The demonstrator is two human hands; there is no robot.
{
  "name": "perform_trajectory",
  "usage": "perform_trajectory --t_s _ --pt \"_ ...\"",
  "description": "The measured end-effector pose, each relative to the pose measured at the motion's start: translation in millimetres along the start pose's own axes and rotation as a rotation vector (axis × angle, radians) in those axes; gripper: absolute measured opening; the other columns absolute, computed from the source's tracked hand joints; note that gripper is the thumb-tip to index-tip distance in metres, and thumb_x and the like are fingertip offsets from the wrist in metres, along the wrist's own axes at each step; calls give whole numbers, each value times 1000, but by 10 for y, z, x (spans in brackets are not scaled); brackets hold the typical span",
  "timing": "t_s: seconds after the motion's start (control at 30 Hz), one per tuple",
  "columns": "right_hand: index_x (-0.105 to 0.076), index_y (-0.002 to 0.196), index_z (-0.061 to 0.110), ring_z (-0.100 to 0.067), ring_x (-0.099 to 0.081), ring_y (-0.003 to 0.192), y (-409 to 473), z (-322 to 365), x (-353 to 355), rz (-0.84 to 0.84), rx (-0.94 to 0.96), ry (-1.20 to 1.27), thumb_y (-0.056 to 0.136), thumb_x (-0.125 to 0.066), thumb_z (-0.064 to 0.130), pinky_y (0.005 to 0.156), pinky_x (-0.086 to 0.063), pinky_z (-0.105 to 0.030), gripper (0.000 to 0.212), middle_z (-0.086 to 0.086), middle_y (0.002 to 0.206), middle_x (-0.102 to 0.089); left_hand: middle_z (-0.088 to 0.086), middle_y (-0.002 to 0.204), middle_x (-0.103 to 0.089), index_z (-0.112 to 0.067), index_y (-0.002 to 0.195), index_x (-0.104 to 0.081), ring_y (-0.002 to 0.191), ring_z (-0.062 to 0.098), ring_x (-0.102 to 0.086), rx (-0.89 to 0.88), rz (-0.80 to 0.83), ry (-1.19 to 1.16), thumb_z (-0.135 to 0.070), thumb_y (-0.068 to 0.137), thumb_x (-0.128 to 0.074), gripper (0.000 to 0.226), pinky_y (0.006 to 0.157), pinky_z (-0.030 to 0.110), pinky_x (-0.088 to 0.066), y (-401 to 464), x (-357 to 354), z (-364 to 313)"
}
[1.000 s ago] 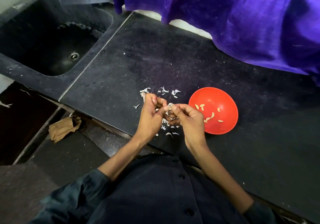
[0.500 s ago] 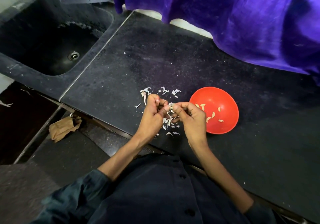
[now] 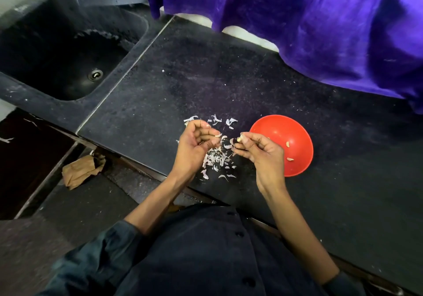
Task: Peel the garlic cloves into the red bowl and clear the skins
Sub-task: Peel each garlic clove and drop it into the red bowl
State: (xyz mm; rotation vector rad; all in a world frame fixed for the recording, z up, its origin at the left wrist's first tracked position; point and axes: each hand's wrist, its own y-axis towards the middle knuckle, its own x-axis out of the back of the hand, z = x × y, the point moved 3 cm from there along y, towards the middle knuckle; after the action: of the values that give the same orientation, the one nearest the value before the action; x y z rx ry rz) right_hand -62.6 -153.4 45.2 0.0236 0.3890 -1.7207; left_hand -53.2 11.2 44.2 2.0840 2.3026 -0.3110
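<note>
Head view: right hand (image 3: 263,151) pinches a pale garlic clove (image 3: 239,138) at its fingertips, just beside the red bowl (image 3: 297,135) holding peeled cloves. Left hand (image 3: 194,144) curls; contents unclear. Skins (image 3: 216,158) between both hands remain uncleared on the surface (image 3: 183,85).

There is just one view, from a camera worn on the person's head, looking steeply down and a little forward over their own dark-shirted chest. It sits close above the left hand (image 3: 194,144) and right hand (image 3: 263,151), which fall near mid-frame. The wide lens bends the dark stone countertop (image 3: 183,85) beyond the hands and takes in the floor below the left hand.
</note>
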Motion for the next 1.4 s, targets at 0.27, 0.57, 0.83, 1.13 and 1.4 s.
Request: perform_trajectory --t_s 0.27,0.57,0.83,1.13,1.4 --pt "-69 99 4 -26 -68 83 -4 12 13 25 -37 33 90 -61 0 77 -59 -33 12 -16 91 -70 11 78 -69 -15 92 -61 72 17 -66 -50 -16 189 -6 82 -74 19 69 31 -58 39 51 -37" --pt "-69 94 8 -16 -66 74 -33 0 -104 65 -52 -14 91 -60 0 66 -56 -26 13 -7 82 -69 8 84 -70 -6 98 -64 68 16 -68 26 120 42 -2 78 -74 23 56 26 -57 -85 -148 -124" --pt "-67 94 0 -17 -63 69 -49 -16 -189 109 -187 67 92 -58 0 60 -56 -27 9 -12 78 -66 1 79 -74 -14 95 -63 76 17 -70 -74 39 155 -2 77 -77 26 70 35 -60 -82 -64 -111" --pt "-68 92 6 -12 -67 72 83 17 -111 55 -48 -59 87 -61 -9 65 -56 -22 16 -10 83 -67 4 88 -74 -12 102 -62 84 19 -71 -153 42 260 -5 78 -77 29 79 37 -58 -85 -9 -112" --pt "-70 107 23 -10 -67 102 158 6 -81 86 243 -578 88 -61 -6 91 -53 -28 36 4 108 -70 1 83 -74 -18 101 -62 82 20 -72 -138 -1 274 -10 76 -80 32 79 48 -58 -56 25 -112"
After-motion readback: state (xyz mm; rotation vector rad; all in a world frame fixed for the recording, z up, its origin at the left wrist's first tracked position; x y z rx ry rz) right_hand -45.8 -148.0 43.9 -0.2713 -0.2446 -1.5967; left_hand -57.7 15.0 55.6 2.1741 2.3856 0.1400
